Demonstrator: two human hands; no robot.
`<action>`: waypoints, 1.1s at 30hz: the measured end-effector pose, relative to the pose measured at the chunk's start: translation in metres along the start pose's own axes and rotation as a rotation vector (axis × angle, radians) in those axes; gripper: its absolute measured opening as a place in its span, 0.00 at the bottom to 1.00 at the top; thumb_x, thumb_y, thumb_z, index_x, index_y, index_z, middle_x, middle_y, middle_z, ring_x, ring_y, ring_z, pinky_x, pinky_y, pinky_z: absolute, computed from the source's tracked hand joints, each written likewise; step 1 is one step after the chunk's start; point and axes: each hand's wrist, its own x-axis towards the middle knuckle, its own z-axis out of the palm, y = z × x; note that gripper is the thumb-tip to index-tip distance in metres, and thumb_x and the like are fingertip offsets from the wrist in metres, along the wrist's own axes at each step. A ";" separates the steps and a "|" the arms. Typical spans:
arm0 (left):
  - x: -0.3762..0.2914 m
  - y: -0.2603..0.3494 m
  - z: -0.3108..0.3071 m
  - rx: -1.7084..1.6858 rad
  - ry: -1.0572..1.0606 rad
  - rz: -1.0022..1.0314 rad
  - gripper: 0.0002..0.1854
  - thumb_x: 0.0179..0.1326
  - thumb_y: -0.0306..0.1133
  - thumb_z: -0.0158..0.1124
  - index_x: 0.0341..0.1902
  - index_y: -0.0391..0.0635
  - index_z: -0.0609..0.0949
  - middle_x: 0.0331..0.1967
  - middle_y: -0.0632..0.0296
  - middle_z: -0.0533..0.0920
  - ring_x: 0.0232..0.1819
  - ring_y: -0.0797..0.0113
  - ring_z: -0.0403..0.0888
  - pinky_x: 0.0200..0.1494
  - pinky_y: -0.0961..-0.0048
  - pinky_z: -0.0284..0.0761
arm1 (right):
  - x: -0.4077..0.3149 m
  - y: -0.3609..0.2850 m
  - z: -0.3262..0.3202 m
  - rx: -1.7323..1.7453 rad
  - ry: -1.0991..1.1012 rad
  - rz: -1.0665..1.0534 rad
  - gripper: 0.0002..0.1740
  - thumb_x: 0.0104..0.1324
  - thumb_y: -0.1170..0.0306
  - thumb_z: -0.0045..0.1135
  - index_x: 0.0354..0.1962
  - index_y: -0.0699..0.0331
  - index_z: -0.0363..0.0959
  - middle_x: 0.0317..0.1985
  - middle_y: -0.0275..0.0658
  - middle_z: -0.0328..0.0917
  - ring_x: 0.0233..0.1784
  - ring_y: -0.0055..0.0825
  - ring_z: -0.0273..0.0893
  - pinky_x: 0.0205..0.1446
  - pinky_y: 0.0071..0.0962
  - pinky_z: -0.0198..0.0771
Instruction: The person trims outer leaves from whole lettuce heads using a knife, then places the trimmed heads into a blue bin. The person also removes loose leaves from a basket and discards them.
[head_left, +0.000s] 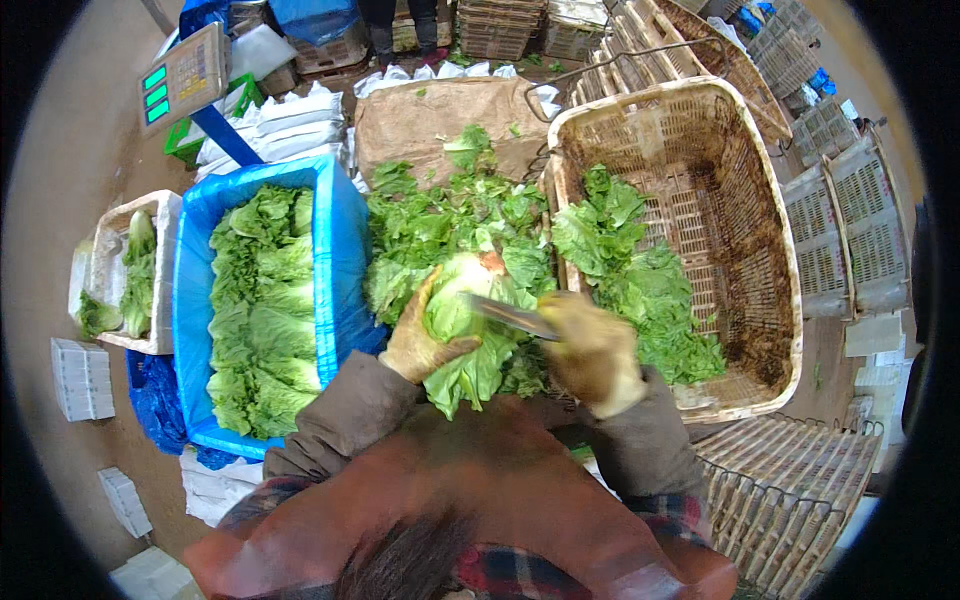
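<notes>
A head of leafy lettuce (457, 289) rests in my gloved left hand (420, 334), its browned stem end pointing away from me. My right hand (592, 349), also gloved and blurred, grips a knife (514, 315). The blade lies over the right side of the head; whether it touches the leaves I cannot tell. Loose lettuce leaves (420, 217) are heaped beyond my hands. To the left, a crate lined with blue plastic (341, 255) holds rows of lettuce heads (262, 315). On the right, a dirty plastic basket (787, 300) has cut leaves (652, 292) along its left side.
A digital scale display (184, 79) stands on a blue post at back left. White sacks (292, 124) lie behind the blue-lined crate. Stacked baskets (780, 495) sit at lower right. A white foam box (165, 277) with lettuce stands far left. A person's legs (401, 30) show at the back.
</notes>
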 end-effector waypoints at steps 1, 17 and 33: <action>-0.010 -0.001 0.000 -0.013 -0.004 -0.005 0.64 0.35 0.51 0.85 0.73 0.39 0.56 0.66 0.49 0.67 0.67 0.57 0.66 0.69 0.62 0.62 | 0.010 -0.014 0.011 0.109 0.093 -0.068 0.13 0.55 0.70 0.61 0.39 0.63 0.75 0.44 0.44 0.80 0.39 0.36 0.82 0.43 0.31 0.78; -0.004 -0.049 -0.037 -0.106 -0.344 -0.421 0.35 0.63 0.47 0.65 0.67 0.40 0.67 0.56 0.52 0.77 0.59 0.61 0.74 0.62 0.66 0.69 | -0.059 0.015 0.085 1.467 -0.272 0.699 0.43 0.59 0.47 0.69 0.61 0.68 0.67 0.51 0.36 0.76 0.48 0.22 0.74 0.54 0.24 0.70; 0.042 0.014 0.045 -1.275 -0.343 -0.529 0.51 0.55 0.56 0.69 0.76 0.49 0.55 0.72 0.53 0.64 0.71 0.53 0.63 0.72 0.48 0.58 | 0.060 0.120 0.062 0.888 -0.152 0.378 0.50 0.55 0.40 0.66 0.68 0.55 0.59 0.56 0.43 0.74 0.63 0.35 0.69 0.65 0.31 0.66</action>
